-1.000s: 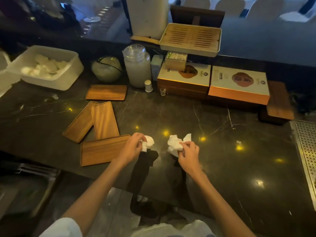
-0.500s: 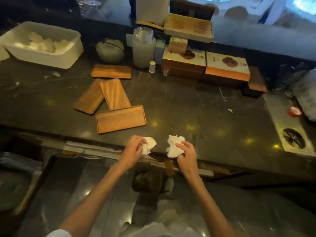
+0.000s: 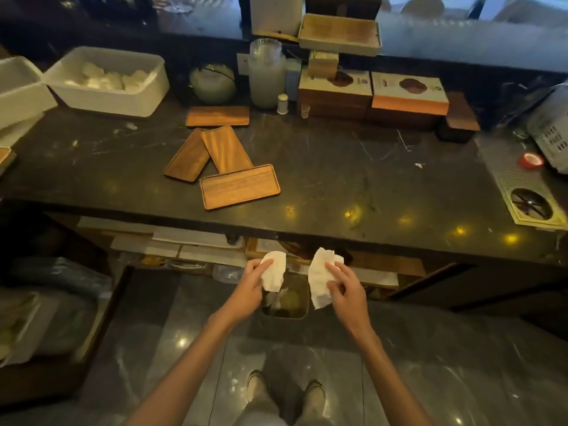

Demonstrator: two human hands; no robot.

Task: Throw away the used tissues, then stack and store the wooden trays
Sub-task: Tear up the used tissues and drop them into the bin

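My left hand [image 3: 250, 282] grips a crumpled white tissue [image 3: 274, 270]. A second white tissue [image 3: 319, 281] is pinched in my right hand [image 3: 345, 285]. Both hands hover below the counter's front edge, above a small bin [image 3: 285, 302] on the floor with rubbish in it. Several wooden trays lie on the dark marble counter [image 3: 338, 167]: one near the front edge [image 3: 239, 186], two overlapping behind it [image 3: 226, 149] [image 3: 187, 155], and one further back [image 3: 217, 116].
White tubs [image 3: 107, 83] stand at the back left. Jars [image 3: 266, 73], orange boxes [image 3: 408, 93] and a slatted tea tray [image 3: 339, 33] line the back. A metal drain grate [image 3: 528, 195] sits at the right. Shelves with clutter lie under the counter.
Both hands have moved off the counter top toward me and down, carrying the tissues to above the floor bin. The view has pulled back from the counter.
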